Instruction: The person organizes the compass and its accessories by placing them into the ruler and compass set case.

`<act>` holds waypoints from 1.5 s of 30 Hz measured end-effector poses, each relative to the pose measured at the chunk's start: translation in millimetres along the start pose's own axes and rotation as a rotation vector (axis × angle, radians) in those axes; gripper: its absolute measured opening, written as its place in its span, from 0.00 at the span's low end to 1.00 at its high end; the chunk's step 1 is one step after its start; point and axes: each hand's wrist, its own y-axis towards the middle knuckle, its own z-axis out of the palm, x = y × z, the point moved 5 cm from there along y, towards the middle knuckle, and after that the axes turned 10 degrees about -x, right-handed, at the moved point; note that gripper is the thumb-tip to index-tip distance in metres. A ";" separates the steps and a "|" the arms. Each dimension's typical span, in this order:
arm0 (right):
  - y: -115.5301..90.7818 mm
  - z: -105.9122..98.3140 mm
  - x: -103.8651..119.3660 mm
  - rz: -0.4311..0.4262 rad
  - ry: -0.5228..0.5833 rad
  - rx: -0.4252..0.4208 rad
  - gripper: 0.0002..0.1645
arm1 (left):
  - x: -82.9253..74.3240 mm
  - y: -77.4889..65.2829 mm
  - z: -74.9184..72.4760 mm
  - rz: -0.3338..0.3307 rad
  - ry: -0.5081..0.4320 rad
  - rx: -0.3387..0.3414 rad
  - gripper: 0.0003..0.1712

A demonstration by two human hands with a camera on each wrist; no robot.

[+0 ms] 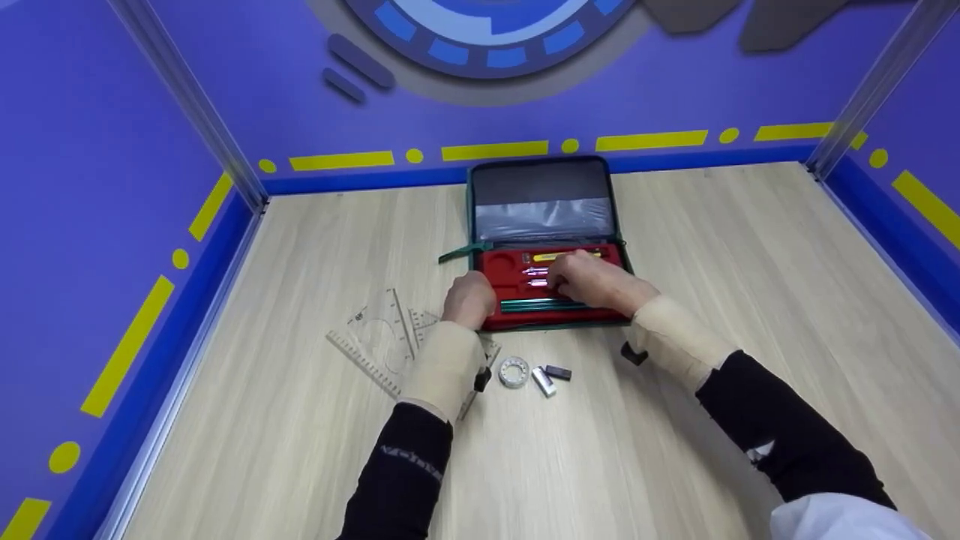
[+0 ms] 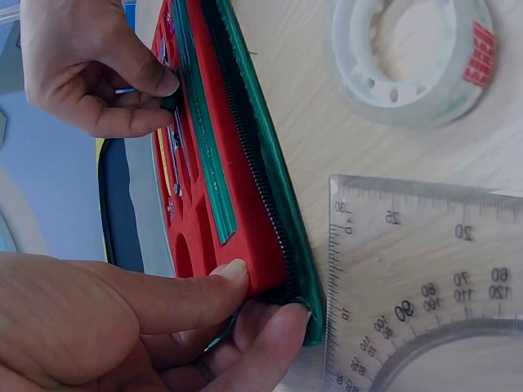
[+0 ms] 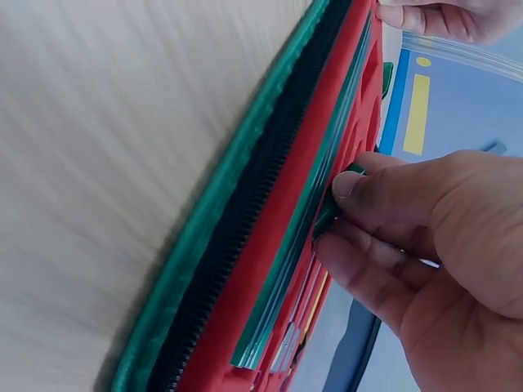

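A zippered green case [image 1: 540, 219] lies open at the back of the table, its red tray [image 1: 499, 261] facing up. My left hand [image 1: 471, 298] grips the tray's near-left corner; in the left wrist view the thumb presses the red edge, with fingers against the green rim. Over the tray, my right hand [image 1: 596, 281] pinches a small dark green piece [image 3: 327, 214] between thumb and fingers. That piece is mostly covered by the fingertips. A green ruler [image 2: 204, 147] sits in the tray's front slot. Behind it lie metal drawing tools [image 1: 534, 271] and a yellow tool [image 1: 546, 256].
Clear plastic set squares [image 1: 367, 345] with printed scales lie left of the case, partly under the left forearm. In front are a tape roll [image 2: 351, 49], a silvery-white block [image 1: 544, 381] and a small dark block [image 1: 558, 372]. Blue-purple walls enclose the table.
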 end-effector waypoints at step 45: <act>-8.1 8.8 4.6 0.073 -0.099 0.011 0.13 | -0.5 -0.2 0.6 -0.022 0.000 0.012 0.05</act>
